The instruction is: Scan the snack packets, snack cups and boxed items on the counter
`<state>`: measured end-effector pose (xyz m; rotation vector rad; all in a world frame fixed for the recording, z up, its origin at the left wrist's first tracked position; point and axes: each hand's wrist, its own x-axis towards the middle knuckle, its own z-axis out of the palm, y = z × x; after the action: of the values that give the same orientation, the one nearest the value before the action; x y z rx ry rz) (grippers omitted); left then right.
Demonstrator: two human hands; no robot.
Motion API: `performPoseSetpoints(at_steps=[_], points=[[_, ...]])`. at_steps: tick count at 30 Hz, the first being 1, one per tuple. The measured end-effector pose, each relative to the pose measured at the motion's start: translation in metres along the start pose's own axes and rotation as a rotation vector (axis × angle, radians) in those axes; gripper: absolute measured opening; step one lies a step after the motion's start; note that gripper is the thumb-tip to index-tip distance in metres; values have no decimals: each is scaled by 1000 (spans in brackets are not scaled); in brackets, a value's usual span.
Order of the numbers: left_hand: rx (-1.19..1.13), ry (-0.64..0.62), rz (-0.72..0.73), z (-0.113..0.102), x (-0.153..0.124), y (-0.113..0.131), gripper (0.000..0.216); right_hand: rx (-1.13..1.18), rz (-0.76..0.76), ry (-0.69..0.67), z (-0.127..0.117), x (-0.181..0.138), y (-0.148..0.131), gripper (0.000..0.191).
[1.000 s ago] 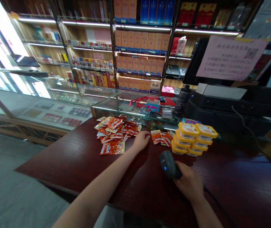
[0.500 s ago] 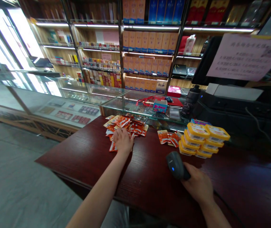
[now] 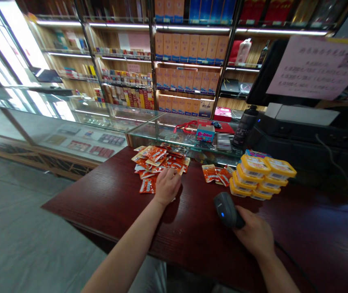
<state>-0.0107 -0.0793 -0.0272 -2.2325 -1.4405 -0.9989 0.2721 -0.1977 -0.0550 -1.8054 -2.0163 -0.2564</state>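
Observation:
My left hand (image 3: 168, 186) is at the right front edge of a pile of small orange snack packets (image 3: 154, 156) on the dark wooden counter (image 3: 106, 203). Its fingers are curled in, and whatever they hold is hidden beneath them. In my right hand (image 3: 256, 234) is a black barcode scanner (image 3: 225, 209) with a blue light, its head tilted up and left above the counter. A few more orange packets (image 3: 215, 174) lie apart from the pile, beside a stack of yellow-lidded plastic tubs (image 3: 257, 179).
Behind the packets, a glass display case (image 3: 152, 132) borders the counter. A blue and pink box (image 3: 205, 133) and a dark bottle (image 3: 245, 126) stand there. At right are a black monitor (image 3: 265, 75) with a pink sign and the scanner's cable (image 3: 292, 260). Stocked shelves line the wall.
My left hand has moved right, from over the pile to its right edge, and its fingers have curled in. The right hand with the scanner has hardly moved.

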Motion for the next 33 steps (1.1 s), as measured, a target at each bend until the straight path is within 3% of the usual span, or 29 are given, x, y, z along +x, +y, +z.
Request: performPoseSetpoints(at_steps=[3,7,15,19,25,30,33], points=[[-117,32,56,2,-2,5,19,14,7,-12,-1,0,-1,31],[-365,56,-5,2,-1,7,15,30,5,2,0,0,0,32],[-913,258,-506,20,19,12,7,33,-22,10,3,0,1,31],[-1016,288,-588,30,28,17,10,36,-33,7,3,-1,1,31],[-1087,147,-543,32,13,30,7,31,-14,2,3,0,-1,31],[-967,94,-199,18,6,34,9,97,38,10,-3,3,-4,31],[-829,52,-37,13,5,32,17,277,146,-3,-11,8,-7,31]])
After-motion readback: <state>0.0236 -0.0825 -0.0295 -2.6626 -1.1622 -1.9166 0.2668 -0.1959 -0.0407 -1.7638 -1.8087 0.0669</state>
